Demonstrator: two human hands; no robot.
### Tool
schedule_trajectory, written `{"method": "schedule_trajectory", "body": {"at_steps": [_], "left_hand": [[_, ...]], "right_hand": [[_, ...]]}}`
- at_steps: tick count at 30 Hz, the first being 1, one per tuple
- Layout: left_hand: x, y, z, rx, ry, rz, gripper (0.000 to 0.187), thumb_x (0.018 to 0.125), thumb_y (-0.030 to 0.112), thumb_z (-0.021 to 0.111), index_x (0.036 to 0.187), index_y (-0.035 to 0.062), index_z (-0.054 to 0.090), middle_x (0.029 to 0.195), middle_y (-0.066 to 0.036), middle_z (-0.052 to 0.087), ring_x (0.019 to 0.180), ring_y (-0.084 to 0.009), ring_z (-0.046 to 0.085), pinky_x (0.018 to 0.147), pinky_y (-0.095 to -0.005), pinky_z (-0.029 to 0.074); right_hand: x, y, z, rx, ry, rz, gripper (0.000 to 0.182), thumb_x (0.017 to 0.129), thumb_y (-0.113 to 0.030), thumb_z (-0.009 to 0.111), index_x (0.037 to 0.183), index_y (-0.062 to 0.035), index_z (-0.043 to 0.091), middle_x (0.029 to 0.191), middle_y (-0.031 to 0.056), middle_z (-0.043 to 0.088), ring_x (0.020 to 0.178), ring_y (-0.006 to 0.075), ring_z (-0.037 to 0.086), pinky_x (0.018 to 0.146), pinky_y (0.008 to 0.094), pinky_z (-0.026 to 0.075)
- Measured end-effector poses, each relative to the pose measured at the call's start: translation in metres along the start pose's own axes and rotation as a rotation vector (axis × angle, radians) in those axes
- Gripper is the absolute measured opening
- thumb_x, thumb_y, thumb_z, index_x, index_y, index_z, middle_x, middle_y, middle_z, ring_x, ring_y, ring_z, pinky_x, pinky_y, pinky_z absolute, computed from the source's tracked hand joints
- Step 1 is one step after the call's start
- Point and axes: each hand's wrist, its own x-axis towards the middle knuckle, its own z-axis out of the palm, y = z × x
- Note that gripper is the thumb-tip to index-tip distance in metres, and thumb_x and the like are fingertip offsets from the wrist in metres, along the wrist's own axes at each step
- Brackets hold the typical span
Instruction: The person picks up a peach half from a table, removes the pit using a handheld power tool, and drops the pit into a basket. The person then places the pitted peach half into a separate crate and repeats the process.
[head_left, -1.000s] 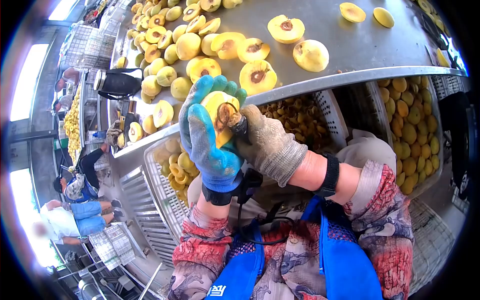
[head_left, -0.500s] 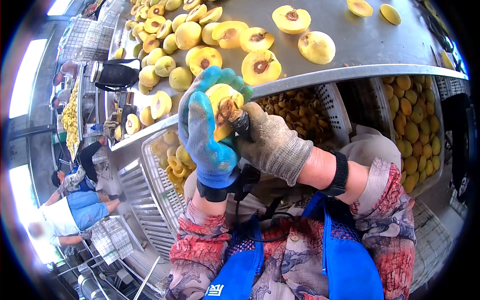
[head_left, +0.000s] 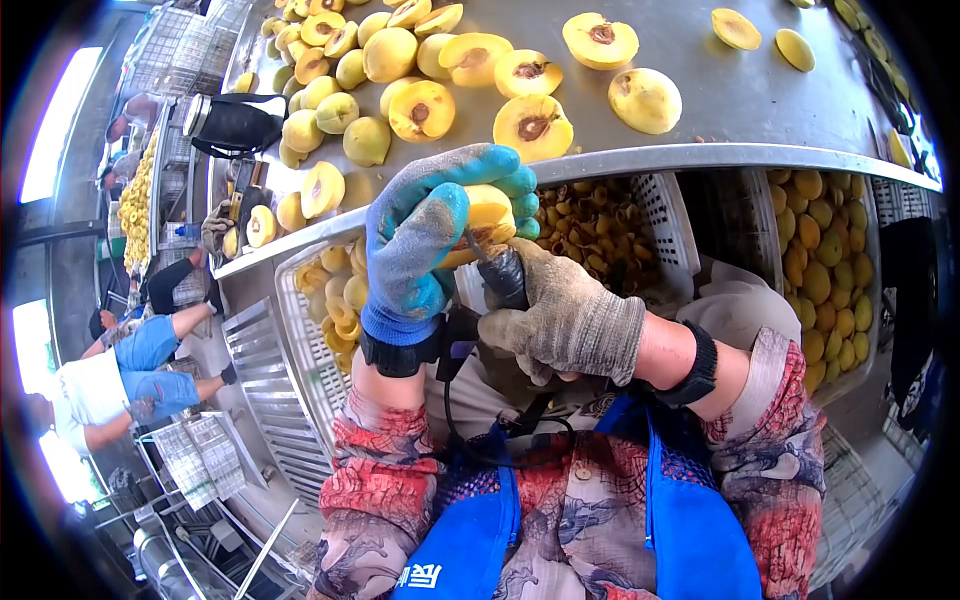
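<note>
My left hand, in a blue and grey glove, is closed around a yellow peach half just in front of the table edge. The fruit is tilted, so most of its cut face is turned from view. In a grey knit glove, my right hand grips a pitting knife by its black-wrapped handle. Its thin metal end reaches the lower side of the peach half; the tip is hidden. Cut peach halves, some with brown pits or pit hollows showing, lie on the table beyond my hands.
The metal table crosses in front of me, with a pile of peaches at its left. Under it stand a crate of scraps, a crate of whole peaches and a crate of peach pieces. A person stands at left.
The peach half has tilted, turning its cut face away from view. My right hand and the pitting knife have drawn back, down and to the right. The person at left has shifted.
</note>
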Motion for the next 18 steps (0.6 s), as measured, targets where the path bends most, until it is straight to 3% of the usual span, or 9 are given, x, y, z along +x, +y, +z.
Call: {"method": "schedule_trajectory", "body": {"at_steps": [3,6,11,13,15,18], "left_hand": [[0.001,-0.009,0.002,-0.023,0.014,0.096,0.042,0.088,0.026,0.06,0.115,-0.0056,0.054,0.104,-0.021,0.062,0.087,-0.0276,0.064,0.075,-0.0393,0.055],[0.001,-0.012,0.01,0.087,0.125,0.147,0.05,0.087,0.034,0.057,0.115,-0.0066,0.055,0.102,-0.023,0.063,0.087,-0.0315,0.064,0.075,-0.0421,0.055],[0.003,-0.001,0.006,0.109,0.085,-0.052,0.048,0.087,0.033,0.056,0.114,-0.0062,0.055,0.102,-0.023,0.062,0.087,-0.0315,0.064,0.076,-0.0425,0.055],[0.004,0.001,0.003,0.079,0.051,-0.123,0.045,0.087,0.031,0.058,0.114,-0.0057,0.055,0.103,-0.021,0.062,0.088,-0.0298,0.064,0.076,-0.0413,0.055],[0.004,0.005,0.003,-0.019,0.03,-0.185,0.041,0.087,0.026,0.061,0.114,-0.0046,0.056,0.104,-0.017,0.063,0.09,-0.0262,0.064,0.077,-0.0387,0.056],[0.006,0.005,0.022,-0.168,0.129,-0.013,0.039,0.086,0.026,0.061,0.113,-0.0033,0.057,0.103,-0.017,0.062,0.093,-0.0264,0.063,0.077,-0.0388,0.056]], "right_hand": [[-0.002,-0.003,-0.001,0.075,-0.042,0.042,0.053,0.076,-0.015,0.065,0.123,-0.0067,0.041,0.068,0.0042,0.057,0.044,0.0138,0.055,0.034,0.0254,0.043],[-0.007,-0.015,-0.007,0.172,-0.123,0.095,0.05,0.076,-0.015,0.065,0.12,-0.0071,0.042,0.068,0.0041,0.057,0.044,0.014,0.055,0.033,0.0254,0.042],[0.0,-0.003,0.001,0.039,0.0,0.026,0.033,0.075,-0.013,0.066,0.101,-0.0057,0.047,0.061,0.0041,0.054,0.041,0.0143,0.054,0.031,0.0251,0.041],[-0.01,-0.018,-0.006,0.259,-0.153,0.173,0.027,0.075,-0.013,0.066,0.093,-0.0052,0.048,0.057,0.0043,0.053,0.038,0.0147,0.053,0.03,0.0252,0.041],[-0.011,-0.018,-0.008,0.339,-0.199,0.162,0.024,0.075,-0.012,0.066,0.09,-0.0042,0.049,0.055,0.0046,0.052,0.037,0.015,0.052,0.03,0.0254,0.041],[-0.011,-0.014,-0.014,0.488,-0.284,0.13,0.022,0.075,-0.012,0.066,0.086,-0.0037,0.049,0.054,0.005,0.052,0.037,0.0151,0.052,0.03,0.0258,0.041]]}}
